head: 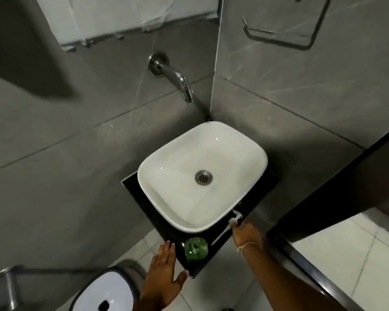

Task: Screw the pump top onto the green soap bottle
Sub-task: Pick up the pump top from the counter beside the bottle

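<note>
The green soap bottle (196, 248) stands upright and uncapped on the black counter (144, 199), at the near corner in front of the white basin. The white pump top (232, 220) lies on the counter to the bottle's right, its thin tube stretching toward the bottle. My right hand (246, 235) reaches down at the pump, fingertips touching its head; whether it grips it is unclear. My left hand (165, 269) is open, fingers spread, just left of the bottle at the counter's edge, not touching the bottle.
A white basin (166, 198) with a metal drain fills most of the counter. A chrome tap (177, 83) juts from the grey tiled wall above. A white-lidded bin (103, 292) stands on the floor at lower left. A dark door frame (323, 209) runs along the right.
</note>
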`<state>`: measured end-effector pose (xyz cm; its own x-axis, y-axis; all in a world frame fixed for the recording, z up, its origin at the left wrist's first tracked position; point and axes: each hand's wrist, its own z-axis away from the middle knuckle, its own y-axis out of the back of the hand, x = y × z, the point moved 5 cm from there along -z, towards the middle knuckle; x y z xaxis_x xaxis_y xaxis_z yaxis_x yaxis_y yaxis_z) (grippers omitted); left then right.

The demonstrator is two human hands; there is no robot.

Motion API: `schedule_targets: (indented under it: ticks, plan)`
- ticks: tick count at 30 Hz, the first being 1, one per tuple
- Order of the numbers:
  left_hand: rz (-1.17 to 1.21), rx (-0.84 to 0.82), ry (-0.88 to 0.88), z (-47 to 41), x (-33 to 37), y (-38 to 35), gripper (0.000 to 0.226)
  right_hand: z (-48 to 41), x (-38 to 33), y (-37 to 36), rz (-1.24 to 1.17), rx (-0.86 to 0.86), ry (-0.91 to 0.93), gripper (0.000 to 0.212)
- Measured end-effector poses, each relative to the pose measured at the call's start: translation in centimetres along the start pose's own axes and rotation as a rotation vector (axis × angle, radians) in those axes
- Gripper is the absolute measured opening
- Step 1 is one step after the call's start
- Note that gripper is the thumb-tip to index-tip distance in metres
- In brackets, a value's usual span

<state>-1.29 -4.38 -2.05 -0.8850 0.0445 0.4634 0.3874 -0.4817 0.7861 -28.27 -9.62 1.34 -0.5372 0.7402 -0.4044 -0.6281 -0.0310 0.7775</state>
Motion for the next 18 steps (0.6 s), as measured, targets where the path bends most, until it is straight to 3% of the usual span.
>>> schedule_targets:
  ticks: [9, 15, 18]
  plan:
    - [0.102, 0.144, 0.001, -1.6, 1.0, 0.2, 0.095, -3.8, 0.3, -1.6, -0.156, -0.054, -0.219, 0.077]
    - [0.075, 0.168, -0.021, -2.5, 1.6, 0.3, 0.084, -4.2, 0.4, -2.1, -0.193, -0.061, -0.231, 0.06]
    - [0.099, 0.193, -0.026, -2.6, 1.6, 0.5, 0.079, -4.1, 0.9, -2.3, -0.283, -0.09, -0.233, 0.04]
